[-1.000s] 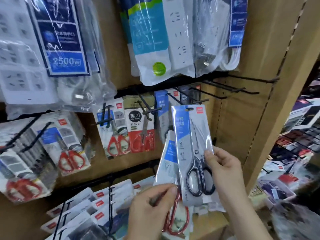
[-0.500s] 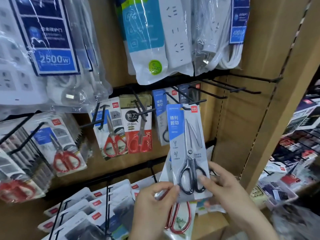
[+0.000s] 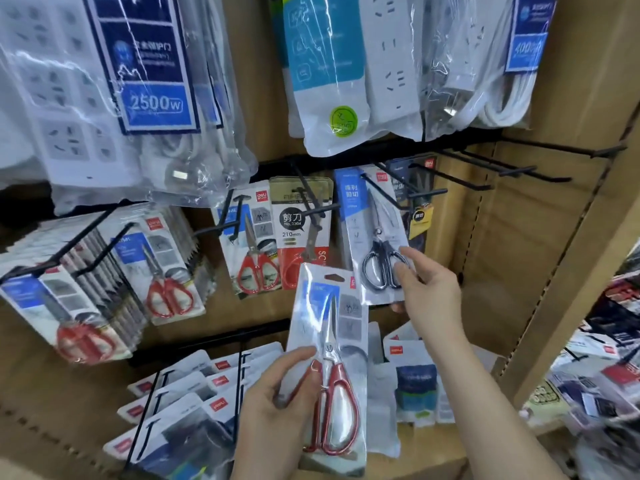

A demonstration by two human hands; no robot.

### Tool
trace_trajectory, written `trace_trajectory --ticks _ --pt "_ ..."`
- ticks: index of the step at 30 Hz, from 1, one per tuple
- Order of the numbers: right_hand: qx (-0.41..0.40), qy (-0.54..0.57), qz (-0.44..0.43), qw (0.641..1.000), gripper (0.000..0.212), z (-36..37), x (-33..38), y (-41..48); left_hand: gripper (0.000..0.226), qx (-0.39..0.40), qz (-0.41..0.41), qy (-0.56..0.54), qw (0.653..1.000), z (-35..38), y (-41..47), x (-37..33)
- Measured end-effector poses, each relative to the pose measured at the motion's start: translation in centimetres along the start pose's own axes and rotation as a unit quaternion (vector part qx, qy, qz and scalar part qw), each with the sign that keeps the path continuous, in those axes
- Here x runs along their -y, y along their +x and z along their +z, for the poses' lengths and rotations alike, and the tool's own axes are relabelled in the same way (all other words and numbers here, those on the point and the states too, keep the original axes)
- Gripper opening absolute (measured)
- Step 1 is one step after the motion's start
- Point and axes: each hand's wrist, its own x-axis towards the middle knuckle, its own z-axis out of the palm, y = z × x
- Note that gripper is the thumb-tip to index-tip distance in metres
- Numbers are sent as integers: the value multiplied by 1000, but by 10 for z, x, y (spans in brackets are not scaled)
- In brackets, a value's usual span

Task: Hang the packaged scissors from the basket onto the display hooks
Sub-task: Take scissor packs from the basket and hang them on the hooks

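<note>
I take the black hook rail (image 3: 460, 143) across the middle as my landmark. Behind it stands the cardboard back wall (image 3: 540, 271), the largest thing I can see. Above the rail hang bagged power strips (image 3: 381, 64), and above and left of it a bigger clear bag with a blue 2500w label (image 3: 156, 102). Below the rail and far to its left, a thick stack of red-handled scissors packs (image 3: 104, 289) sits on long hooks. More flat packs (image 3: 194, 386) lie on a lower row of hooks well under the rail. Directly under the rail, at its left end, hang a red-handled pack (image 3: 252, 244) and, just beside it, a pack marked 210mm (image 3: 298, 233). Well below the rail, near the middle, my left hand (image 3: 273, 403) holds a red-handled scissors pack (image 3: 332, 341) upright and free of any hook. The thumb presses on the front and the fingers curl round the pack's left edge. Just under the rail, right of the 210mm pack, is the black-handled scissors pack (image 3: 374, 237). A hook rod (image 3: 384, 195) crosses the front of its top end, so it looks threaded on. My right hand (image 3: 433, 296) pinches its lower right corner, with fingertips (image 3: 403, 252) on the front by the handles and another finger behind the bottom edge. Under the rail's right end, several bare hooks (image 3: 519, 171) jut out, well apart from both hands.
</note>
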Motion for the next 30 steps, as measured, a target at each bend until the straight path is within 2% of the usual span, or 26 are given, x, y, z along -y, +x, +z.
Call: trace_trajectory --ticks 3,6,7,9,11,12,14,15,17,19,22,26,30 --pt "57 -77 18 995 42 2 -14 9 31 -8 -15 -36 999 -4 -3 3" --pt "97 -242 36 965 69 -5 -30 2 38 -12 -27 -66 997 -10 -6 8" --pt "99 -263 42 959 76 -7 -33 -4 41 -10 -29 -83 996 -12 -7 8" --pt "119 -221 66 966 74 -9 -30 -21 44 -10 -31 -111 993 -15 -9 7" --pt "180 -90 130 971 55 -12 -17 -42 48 0 -24 -117 993 -15 -10 5" --pt "232 -21 158 959 43 -13 -9 -54 50 7 -19 -115 993 -14 -10 5" --pt "341 55 158 925 35 -10 3 -78 53 17 -8 -115 993 -12 -10 5" --pt "357 81 142 919 35 -7 3 -86 54 20 -1 -117 993 -11 -10 6" --pt "328 123 125 928 36 -1 -2 -96 49 40 15 -122 992 -9 -11 5" --pt "303 141 117 935 34 2 -2 -99 32 58 14 -136 989 -13 -11 6" --pt "309 148 104 934 32 4 0 -102 12 64 6 -128 990 -25 -11 5" --pt "294 160 120 935 20 18 7 -109 17 22 29 -116 993 -40 -9 4" --pt "395 100 109 907 26 28 13 -116 21 -46 31 -134 989 -56 -5 7"
